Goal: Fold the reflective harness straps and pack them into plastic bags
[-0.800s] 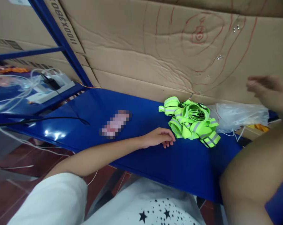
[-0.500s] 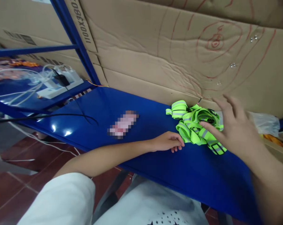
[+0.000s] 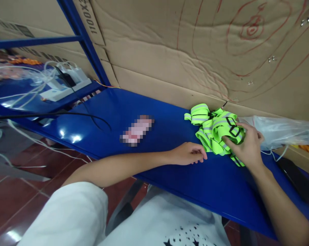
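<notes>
Lime-green straps [image 3: 216, 129], grey-striped, heaped, seemingly coiled

Two hands are showing: one left hand [image 3: 188, 153] and one right hand [image 3: 249, 145]. One desk [image 3: 169, 126] is carrying one heap of green straps [image 3: 210, 128], whose loops are overlapping too much for counting. One pixelated item [image 3: 137, 130], one black flat object [image 3: 296, 176], one plastic bag [image 3: 279, 131] and one power strip [image 3: 64, 93] are also appearing.
</notes>
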`<state>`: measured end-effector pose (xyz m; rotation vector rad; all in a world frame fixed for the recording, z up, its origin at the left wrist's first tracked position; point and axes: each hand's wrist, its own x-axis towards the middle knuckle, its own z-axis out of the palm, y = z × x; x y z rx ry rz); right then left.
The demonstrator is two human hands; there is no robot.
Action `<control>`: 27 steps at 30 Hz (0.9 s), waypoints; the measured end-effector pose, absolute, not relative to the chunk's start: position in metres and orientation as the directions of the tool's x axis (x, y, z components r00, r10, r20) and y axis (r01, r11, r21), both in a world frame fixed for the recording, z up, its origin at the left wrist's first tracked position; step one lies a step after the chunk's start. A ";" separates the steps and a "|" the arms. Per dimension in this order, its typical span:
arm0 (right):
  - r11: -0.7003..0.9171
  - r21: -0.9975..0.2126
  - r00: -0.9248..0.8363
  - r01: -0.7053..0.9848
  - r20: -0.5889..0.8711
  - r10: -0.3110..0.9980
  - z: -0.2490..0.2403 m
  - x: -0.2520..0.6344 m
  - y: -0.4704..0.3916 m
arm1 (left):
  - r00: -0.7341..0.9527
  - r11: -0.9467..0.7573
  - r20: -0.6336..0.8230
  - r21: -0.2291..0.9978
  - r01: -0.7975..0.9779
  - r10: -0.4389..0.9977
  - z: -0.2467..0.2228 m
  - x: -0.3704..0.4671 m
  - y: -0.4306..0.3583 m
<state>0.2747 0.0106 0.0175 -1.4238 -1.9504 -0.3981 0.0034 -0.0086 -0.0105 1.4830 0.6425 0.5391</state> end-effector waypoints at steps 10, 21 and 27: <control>0.597 0.340 -0.614 0.727 0.711 0.343 0.030 0.250 -0.026 | 0.578 0.424 -0.137 0.814 -0.397 0.804 0.006 -0.002 0.005; 0.663 0.508 -0.813 0.550 0.508 0.285 0.038 0.204 -0.067 | 0.705 0.449 -0.036 0.794 -0.411 0.709 -0.002 -0.006 0.005; 0.809 0.277 -0.800 0.518 0.492 0.344 0.031 0.205 -0.055 | 0.612 0.388 -0.001 0.774 -0.500 0.791 0.015 -0.009 0.007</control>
